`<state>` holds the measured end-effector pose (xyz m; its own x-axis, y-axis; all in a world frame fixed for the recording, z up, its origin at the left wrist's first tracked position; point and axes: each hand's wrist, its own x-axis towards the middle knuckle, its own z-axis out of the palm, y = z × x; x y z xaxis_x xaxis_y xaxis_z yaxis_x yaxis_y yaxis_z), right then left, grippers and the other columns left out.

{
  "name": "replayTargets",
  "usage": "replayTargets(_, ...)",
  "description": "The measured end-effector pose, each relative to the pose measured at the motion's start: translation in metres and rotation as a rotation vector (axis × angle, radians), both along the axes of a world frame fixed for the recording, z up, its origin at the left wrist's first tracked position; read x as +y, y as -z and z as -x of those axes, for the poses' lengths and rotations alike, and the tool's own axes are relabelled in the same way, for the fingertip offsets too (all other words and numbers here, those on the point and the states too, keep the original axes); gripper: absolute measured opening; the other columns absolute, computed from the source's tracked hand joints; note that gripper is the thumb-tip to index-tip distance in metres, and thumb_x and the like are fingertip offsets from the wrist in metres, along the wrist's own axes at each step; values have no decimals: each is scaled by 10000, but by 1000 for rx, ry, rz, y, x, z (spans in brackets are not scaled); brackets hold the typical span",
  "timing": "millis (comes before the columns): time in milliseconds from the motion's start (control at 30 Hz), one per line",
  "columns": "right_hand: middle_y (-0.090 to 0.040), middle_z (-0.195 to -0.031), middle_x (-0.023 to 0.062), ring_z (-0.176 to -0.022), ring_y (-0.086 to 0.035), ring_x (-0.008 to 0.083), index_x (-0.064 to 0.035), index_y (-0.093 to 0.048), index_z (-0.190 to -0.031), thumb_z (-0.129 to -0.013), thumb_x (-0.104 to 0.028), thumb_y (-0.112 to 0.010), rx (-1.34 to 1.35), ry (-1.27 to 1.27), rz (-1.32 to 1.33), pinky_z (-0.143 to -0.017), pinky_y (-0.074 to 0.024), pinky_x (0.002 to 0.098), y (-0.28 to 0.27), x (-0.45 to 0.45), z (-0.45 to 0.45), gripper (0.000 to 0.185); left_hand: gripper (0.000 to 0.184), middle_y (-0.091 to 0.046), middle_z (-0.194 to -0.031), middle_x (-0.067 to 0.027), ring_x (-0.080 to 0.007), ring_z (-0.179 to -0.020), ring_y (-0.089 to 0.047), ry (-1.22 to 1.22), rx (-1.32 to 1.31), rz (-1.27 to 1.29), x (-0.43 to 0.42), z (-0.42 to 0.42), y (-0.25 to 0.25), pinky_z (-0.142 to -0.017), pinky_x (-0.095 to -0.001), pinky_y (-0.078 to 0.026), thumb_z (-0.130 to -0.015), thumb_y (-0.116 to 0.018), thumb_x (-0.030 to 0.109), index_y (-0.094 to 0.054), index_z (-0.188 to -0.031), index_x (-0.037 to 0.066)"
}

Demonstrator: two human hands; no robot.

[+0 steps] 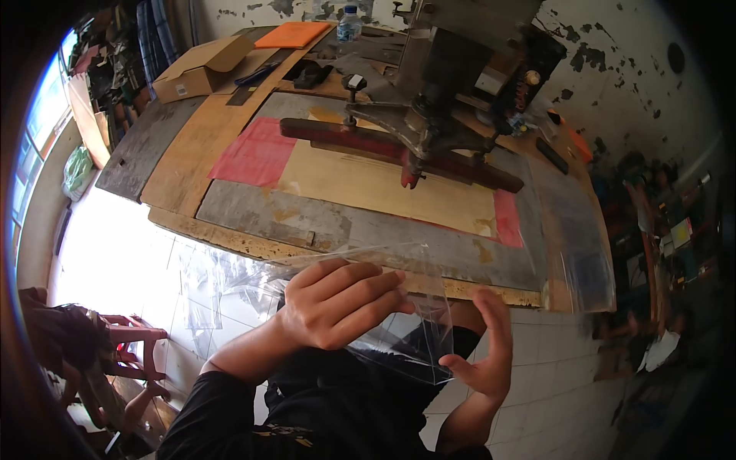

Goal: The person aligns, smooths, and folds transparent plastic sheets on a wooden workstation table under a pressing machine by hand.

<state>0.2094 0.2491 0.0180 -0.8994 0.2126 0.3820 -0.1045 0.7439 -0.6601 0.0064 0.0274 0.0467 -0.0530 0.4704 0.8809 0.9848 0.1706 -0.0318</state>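
In front of my body, a clear, creased plastic sheet (pixel 391 337) hangs below the table's near edge and looks folded, with a corner by my right thumb. My left hand (pixel 337 303) is closed on it, fingers bent together and the fingertips at its upper part. On the other side, my right hand (pixel 487 353) has its thumb and fingers apart, the thumb at the sheet's edge. More clear plastic (pixel 215 284) trails out to the left behind my left wrist; whether it is the same piece I cannot tell.
Beyond my hands stands a worktable with a metal plate (pixel 261 207), a yellow sheet (pixel 368 180) and a red press bar (pixel 460 169) above it. Clear plastic sheets (pixel 586 268) hang over the right edge. A cardboard box (pixel 203 69) and bottle (pixel 349 24) sit behind. Another person (pixel 69 345) is at left.
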Motion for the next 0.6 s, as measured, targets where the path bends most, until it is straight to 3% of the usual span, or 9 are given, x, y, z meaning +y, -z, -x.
replayTargets(100, -642, -1442, 184, -1389, -592, 353, -46, -613, -1464, -819, -555, -880, 344, -47, -253, -1147, -460, 540, -33, -16, 21, 863, 270, -813, -1023, 2, -178, -926, -779, 58, 29, -18, 9, -5, 2, -741, -259, -559, -833, -885, 321, -735, -972, 144)
replayTargets(167, -655, -1426, 166, -1400, -586, 361, -48, -621, -1457, -845, -509, -871, 310, -113, -273, -1147, -463, 536, -45, -24, 36, 806, 229, -792, -1119, -31, -181, -985, -773, 137, 22, -13, 14, -8, 7, -772, -269, -565, -888, -835, 270, -716, -999, 109)
replayTargets(233, -704, -1363, 126, -1377, -620, 357, -46, -673, -1393, -881, -369, -862, 285, -206, -270, -1125, -501, 510, -55, -28, 54, 634, 215, -789, -1127, -37, -186, -990, -775, 154, 39, -7, 12, -11, 6, -773, -269, -567, -891, -823, 250, -714, -1005, 105)
replayTargets(267, -704, -1363, 126, -1377, -620, 357, -46, -673, -1393, -881, -369, -862, 287, -206, -271, -1125, -501, 510, -55, -23, 59, 634, 202, -787, -1136, -42, -190, -994, -776, 164, 52, 0, 11, -11, 6, -774, -269, -570, -894, -810, 231, -711, -1012, 101)
replayTargets(333, -701, -1356, 165, -1315, -656, 381, 4, -705, -1304, -797, -352, -924, 261, -303, -221, -1089, -539, 485, -48, -13, 68, 658, 203, -786, -1135, -56, -194, -998, -779, 188, 30, -2, 9, -8, 9, -755, -266, -566, -881, -803, 211, -707, -1016, 94)
replayTargets(400, -715, -1327, 167, -1278, -684, 359, 15, -709, -1289, -777, -305, -944, 256, -322, -187, -1054, -569, 455, -45, -11, 73, 649, 234, -783, -1105, -49, -192, -992, -778, 228, -85, -14, 9, -4, 15, -728, -265, -557, -862, -818, 212, -698, -1027, 96)
replayTargets(433, -728, -1297, 165, -1252, -700, 347, 12, -714, -1285, -772, -292, -949, 213, -344, -156, -1035, -580, 440, -43, -9, 73, 642, 288, -768, -1013, -26, -184, -920, -771, 255, -118, -32, 11, -1, 14, -698, -265, -546, -824, -852, 206, -690, -1035, 96)
replayTargets(600, -762, -1222, 150, -1166, -746, 309, 9, -730, -1262, -769, -274, -955, 176, -390, -26, -996, -600, 407, -25, -5, 75, 611, 335, -727, -901, 2, -135, -782, -727, 275, -171, -24, 13, 1, 20, -636, -260, -510, -792, -889, 207, -678, -1028, 98)
